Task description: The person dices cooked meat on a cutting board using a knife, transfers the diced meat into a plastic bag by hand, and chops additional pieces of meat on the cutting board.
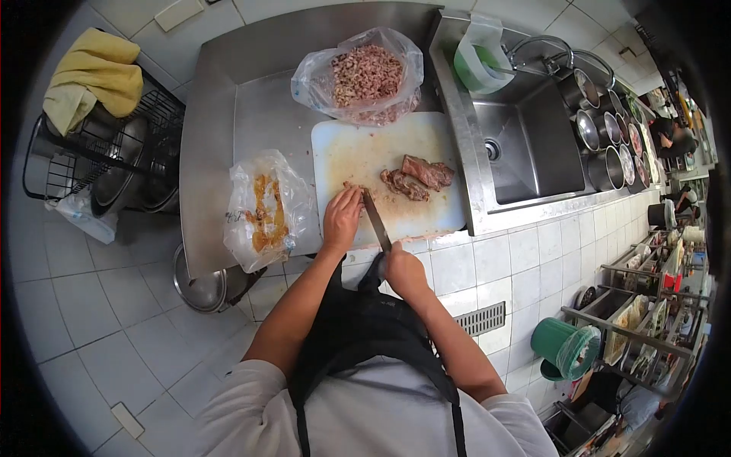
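My right hand (406,271) is closed round the handle of a kitchen knife (376,218), whose blade points away from me over the white cutting board (335,152). Beside the blade tip, my left hand (343,217) presses its bent fingers down on a small piece of meat (349,185). Two larger chunks of cooked meat (428,172) lie on the board to the right. Behind the board sits a clear plastic bag (308,80) full of diced meat (367,75). To the left, another plastic bag (293,206) carries yellowish-brown scraps (266,217).
A steel sink (525,145) with a green container (481,68) and several metal pots (605,167) is at the right. A wire rack (84,156) with a yellow cloth (95,72) hangs at the left. A green bin (556,343) stands on the floor; people work far right.
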The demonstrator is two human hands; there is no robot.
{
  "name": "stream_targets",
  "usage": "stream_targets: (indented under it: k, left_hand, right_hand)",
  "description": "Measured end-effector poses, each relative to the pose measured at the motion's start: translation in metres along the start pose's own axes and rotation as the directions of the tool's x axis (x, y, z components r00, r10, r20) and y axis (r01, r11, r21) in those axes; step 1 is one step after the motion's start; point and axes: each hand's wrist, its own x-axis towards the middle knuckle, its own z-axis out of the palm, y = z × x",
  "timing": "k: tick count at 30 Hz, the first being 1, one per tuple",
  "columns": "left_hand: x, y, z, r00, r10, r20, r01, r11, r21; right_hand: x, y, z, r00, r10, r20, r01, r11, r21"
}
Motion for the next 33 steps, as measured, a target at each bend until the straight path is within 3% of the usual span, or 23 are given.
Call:
stream_targets:
  k: [3,9,23,33]
  left_hand:
    - [0.0,-0.002,-0.004,0.996,-0.072,0.049,0.078,0.99,-0.119]
    - [-0.003,-0.005,-0.015,0.998,-0.018,0.065,0.026,0.991,-0.133]
    - [0.005,-0.003,-0.011,0.998,0.052,0.031,-0.051,0.998,-0.025]
    - [0.002,-0.011,-0.01,0.997,0.063,0.045,-0.06,0.996,-0.066]
  right_hand:
    - [-0.011,-0.004,-0.022,1.0,-0.023,-0.015,0.023,1.0,0.017]
    - [0.006,-0.02,-0.019,0.994,-0.05,-0.095,0.049,0.999,-0.008]
    - [0.018,-0.026,-0.001,1.0,0.003,-0.027,-0.003,1.0,-0.018]
    - [0.048,-0.028,0.038,0.99,0.006,-0.139,-0.01,1.0,-0.028]
